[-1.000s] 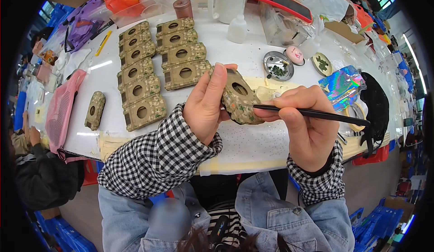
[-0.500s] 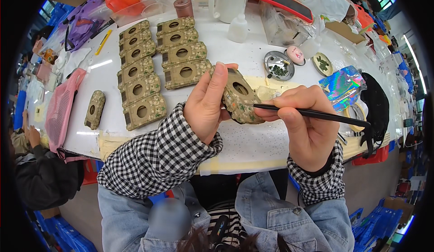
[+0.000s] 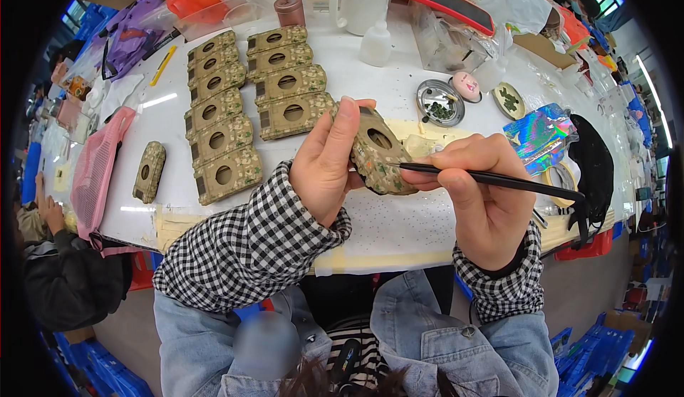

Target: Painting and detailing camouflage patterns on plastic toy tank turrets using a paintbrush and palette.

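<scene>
Head view: left hand fingers closed round camouflage hull, above worktop; right hand fingers pinching slim black tool, tip at hull. Slipping pinch could scuff hull; slack left grip, drop it.

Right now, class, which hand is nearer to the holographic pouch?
Right. The right hand, gripping a black tool, is just left of the pouch; the left hand, holding a camouflage piece, is farther left.
</scene>
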Motion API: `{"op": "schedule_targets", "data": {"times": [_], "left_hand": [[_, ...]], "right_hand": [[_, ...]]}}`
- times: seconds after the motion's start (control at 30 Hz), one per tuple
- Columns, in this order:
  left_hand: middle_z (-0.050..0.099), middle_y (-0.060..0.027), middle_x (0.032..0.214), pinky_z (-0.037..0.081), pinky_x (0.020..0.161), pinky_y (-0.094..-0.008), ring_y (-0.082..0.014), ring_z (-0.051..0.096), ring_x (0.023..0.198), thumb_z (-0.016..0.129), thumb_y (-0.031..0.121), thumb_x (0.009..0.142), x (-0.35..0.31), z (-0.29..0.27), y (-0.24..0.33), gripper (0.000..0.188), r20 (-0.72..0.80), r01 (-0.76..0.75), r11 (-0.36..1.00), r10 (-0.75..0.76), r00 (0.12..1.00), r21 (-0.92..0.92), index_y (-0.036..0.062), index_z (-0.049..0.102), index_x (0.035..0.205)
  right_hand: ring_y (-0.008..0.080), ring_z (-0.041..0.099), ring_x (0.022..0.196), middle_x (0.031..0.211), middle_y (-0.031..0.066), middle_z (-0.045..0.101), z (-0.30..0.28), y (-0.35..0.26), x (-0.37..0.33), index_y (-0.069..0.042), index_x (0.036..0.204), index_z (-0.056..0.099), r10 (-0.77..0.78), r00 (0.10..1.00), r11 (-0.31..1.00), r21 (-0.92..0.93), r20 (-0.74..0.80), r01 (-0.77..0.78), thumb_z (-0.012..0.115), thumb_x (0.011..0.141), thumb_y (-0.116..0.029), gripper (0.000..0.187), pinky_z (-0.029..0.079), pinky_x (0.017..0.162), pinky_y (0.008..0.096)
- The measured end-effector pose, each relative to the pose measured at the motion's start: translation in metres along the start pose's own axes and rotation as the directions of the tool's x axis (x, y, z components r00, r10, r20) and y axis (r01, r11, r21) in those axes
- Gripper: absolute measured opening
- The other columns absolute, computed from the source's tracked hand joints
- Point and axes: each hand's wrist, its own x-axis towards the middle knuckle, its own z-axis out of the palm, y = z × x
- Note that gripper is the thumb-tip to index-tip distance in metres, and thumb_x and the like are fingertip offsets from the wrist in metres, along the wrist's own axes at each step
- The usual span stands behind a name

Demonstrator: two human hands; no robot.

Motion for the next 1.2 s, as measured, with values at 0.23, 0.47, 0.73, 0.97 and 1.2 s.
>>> {"op": "schedule_targets", "data": {"times": [0.23, 0.47, 0.73, 0.97, 1.2], "left_hand": [[0.056, -0.0063, 0.099, 0.051, 0.075, -0.0292, -0.0139, 0.059, 0.089, 0.036, 0.053, 0.091, -0.0003, 0.0008, 0.0014, 0.057, 0.000, 0.021, 1.000, -0.021, 1.000, 0.014, 0.0039, 0.043, 0.118], [0.056, -0.0087, 0.099, 0.055, 0.069, -0.0282, -0.0143, 0.061, 0.087, 0.043, 0.054, 0.088, 0.0016, -0.0031, -0.0017, 0.055, 0.008, 0.032, 0.999, -0.032, 0.999, -0.036, 0.0059, 0.044, 0.115], [0.057, -0.0091, 0.098, 0.054, 0.069, -0.0285, -0.0153, 0.062, 0.085, 0.041, 0.054, 0.088, 0.0008, -0.0009, -0.0011, 0.056, -0.027, 0.040, 0.999, -0.041, 0.999, -0.032, 0.0040, 0.044, 0.113], [0.057, -0.0095, 0.098, 0.055, 0.069, -0.0286, -0.0158, 0.062, 0.085, 0.042, 0.054, 0.088, 0.0005, -0.0009, -0.0006, 0.056, -0.030, 0.039, 0.999, -0.040, 0.999, -0.035, 0.0038, 0.044, 0.113], [0.059, -0.0061, 0.096, 0.051, 0.076, -0.0293, -0.0151, 0.060, 0.088, 0.036, 0.053, 0.091, -0.0011, 0.0012, 0.0014, 0.054, -0.038, 0.058, 0.998, -0.059, 0.998, -0.031, 0.0043, 0.045, 0.113]], "right_hand": [[0.0153, 0.059, 0.073, 0.081, 0.0104, 0.061, 0.0000, 0.0004, -0.0002, 0.004, 0.089, 0.060, 0.001, 1.000, 0.999, 0.033, -0.003, -0.001, 0.063, 0.082, -0.005, 0.012, 0.046, 0.065, 0.0246], [0.0212, 0.061, 0.073, 0.082, 0.0117, 0.063, -0.0034, 0.0058, 0.0002, 0.003, 0.089, 0.060, -0.219, 0.974, 0.959, -0.169, 0.054, 0.225, 0.070, 0.075, -0.004, 0.018, 0.048, 0.065, 0.0279], [0.0247, 0.064, 0.074, 0.081, 0.0125, 0.064, -0.0039, 0.0025, 0.0028, 0.003, 0.087, 0.061, -0.284, 0.953, 0.917, -0.258, 0.107, 0.303, 0.073, 0.071, -0.004, 0.021, 0.050, 0.065, 0.0287], [0.0243, 0.064, 0.073, 0.081, 0.0130, 0.064, -0.0036, 0.0023, 0.0029, 0.003, 0.087, 0.061, -0.278, 0.955, 0.922, -0.252, 0.102, 0.295, 0.073, 0.071, -0.004, 0.022, 0.050, 0.064, 0.0286], [0.0240, 0.064, 0.073, 0.081, 0.0129, 0.064, -0.0032, 0.0029, 0.0029, 0.003, 0.087, 0.061, -0.271, 0.957, 0.925, -0.248, 0.103, 0.289, 0.073, 0.071, -0.004, 0.021, 0.050, 0.064, 0.0282]]}}
